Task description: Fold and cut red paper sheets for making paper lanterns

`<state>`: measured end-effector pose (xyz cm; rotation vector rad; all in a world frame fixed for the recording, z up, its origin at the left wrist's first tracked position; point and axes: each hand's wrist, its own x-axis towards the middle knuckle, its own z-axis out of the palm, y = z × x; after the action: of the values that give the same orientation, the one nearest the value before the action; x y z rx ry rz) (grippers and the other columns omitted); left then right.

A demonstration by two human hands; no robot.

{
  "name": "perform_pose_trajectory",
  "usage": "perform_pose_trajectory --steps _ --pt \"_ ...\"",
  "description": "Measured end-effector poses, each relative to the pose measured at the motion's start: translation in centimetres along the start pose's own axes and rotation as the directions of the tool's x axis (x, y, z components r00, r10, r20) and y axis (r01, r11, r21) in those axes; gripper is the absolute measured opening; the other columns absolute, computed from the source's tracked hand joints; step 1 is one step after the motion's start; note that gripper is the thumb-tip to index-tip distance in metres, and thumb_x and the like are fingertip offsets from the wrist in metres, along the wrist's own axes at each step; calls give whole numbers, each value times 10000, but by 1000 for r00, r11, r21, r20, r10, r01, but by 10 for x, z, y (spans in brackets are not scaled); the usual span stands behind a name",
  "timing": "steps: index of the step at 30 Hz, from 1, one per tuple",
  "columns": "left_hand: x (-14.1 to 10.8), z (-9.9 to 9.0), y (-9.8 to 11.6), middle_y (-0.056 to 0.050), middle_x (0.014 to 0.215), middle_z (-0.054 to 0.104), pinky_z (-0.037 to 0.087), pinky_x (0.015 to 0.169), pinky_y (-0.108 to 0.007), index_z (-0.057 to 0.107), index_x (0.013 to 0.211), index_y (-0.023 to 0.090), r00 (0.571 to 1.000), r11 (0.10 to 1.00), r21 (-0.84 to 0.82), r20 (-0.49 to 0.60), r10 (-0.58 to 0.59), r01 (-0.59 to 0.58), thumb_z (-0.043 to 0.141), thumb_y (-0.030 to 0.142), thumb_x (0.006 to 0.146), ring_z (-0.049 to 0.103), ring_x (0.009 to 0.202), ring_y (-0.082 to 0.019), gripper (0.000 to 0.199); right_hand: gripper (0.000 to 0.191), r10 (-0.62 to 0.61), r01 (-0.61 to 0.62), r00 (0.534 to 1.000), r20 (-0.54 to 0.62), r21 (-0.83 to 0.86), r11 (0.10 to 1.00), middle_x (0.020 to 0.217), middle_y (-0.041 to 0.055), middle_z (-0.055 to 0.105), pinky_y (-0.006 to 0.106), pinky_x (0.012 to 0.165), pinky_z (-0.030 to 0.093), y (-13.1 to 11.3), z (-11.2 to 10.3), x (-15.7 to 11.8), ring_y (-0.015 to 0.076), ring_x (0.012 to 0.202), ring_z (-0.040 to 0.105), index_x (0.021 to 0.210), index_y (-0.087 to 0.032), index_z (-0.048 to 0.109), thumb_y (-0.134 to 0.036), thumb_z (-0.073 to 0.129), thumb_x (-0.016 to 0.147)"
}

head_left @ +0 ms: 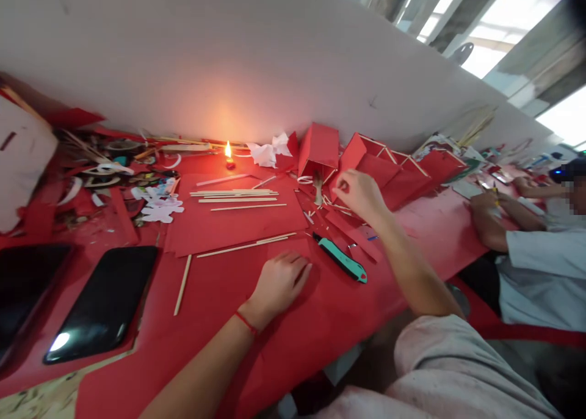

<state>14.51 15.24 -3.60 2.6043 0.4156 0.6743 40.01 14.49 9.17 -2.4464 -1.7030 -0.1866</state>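
My left hand (281, 280) rests on the red paper sheet (274, 358) with its fingers curled in and nothing showing in them. A red string circles that wrist. Farther right, my right hand (361, 193) is raised, its fingers pinched together; what they hold, if anything, is too small to make out. Just beyond it stand an open red paper box (319, 139) and a stick-edged red paper frame (379, 156). Between my hands lies a teal utility knife (341, 259). Several thin wooden sticks (238, 196) lie on stacked red card (229, 229).
A small flame (228, 150) burns near the white wall (183, 58). Scraps and a tape roll (107, 170) clutter the back left. A black phone (103, 306) lies at the left, beside another dark device (32, 291). To the right sits another person (544, 272).
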Motion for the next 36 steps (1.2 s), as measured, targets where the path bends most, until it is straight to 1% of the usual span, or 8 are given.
perform_pose_trajectory --steps 4,9,19,22,24,26,30,36 --pt "1 0 -3 -71 880 676 448 731 -333 674 910 195 1000 1000 25 -15 -8 9 472 254 1003 587 874 -225 230 161 110 -106 970 216 -30 994 716 44 694 312 608 387 28 15 -39 238 699 656 702 -211 656 -197 815 712" --pt "2 1 -5 -74 895 687 463 780 -348 690 913 201 1000 999 46 12 7 -8 474 246 993 587 868 -222 234 33 83 -99 964 252 51 994 849 31 748 291 645 427 37 37 -60 202 784 689 829 -228 682 -213 703 850" --pt "0 -1 2 -48 697 708 303 542 -273 673 732 183 966 994 68 247 71 -90 523 322 990 621 590 -155 330 317 -52 8 952 302 144 990 1287 82 640 423 921 579 -24 77 -19 210 1081 658 1248 -212 630 -395 618 990" --pt "0 -4 8 -49 731 735 328 552 -269 673 757 182 953 993 65 294 74 -97 526 306 991 658 615 -157 302 214 -56 18 967 250 152 988 1132 74 699 379 860 582 -21 65 -7 190 971 682 1107 -186 679 -351 643 976" --pt "0 -5 10 -48 750 743 348 562 -268 667 770 185 948 993 63 309 73 -97 526 305 992 682 647 -160 288 112 -77 45 983 165 189 981 854 86 731 338 758 552 -21 48 6 209 809 699 833 -167 696 -237 686 921" --pt "-1 -5 11 -47 759 746 362 567 -268 659 773 188 945 994 62 319 71 -95 531 307 988 695 665 -163 277 125 -129 108 989 68 249 962 750 64 725 310 692 515 -26 28 26 200 719 690 767 -180 677 -188 691 891" --pt "-3 -5 10 -57 764 746 387 571 -262 647 767 185 942 995 71 331 49 -76 532 295 981 699 664 -168 267 15 -243 269 962 -121 315 910 883 68 762 310 789 497 -67 -1 89 196 825 695 858 -187 714 -195 709 869" --pt "-5 -4 11 -68 783 751 418 562 -270 647 782 173 934 993 95 355 28 -66 531 345 975 720 692 -196 283 125 -333 371 927 -171 313 874 968 91 776 324 883 480 -152 15 186 204 930 692 886 -149 762 -85 661 849"
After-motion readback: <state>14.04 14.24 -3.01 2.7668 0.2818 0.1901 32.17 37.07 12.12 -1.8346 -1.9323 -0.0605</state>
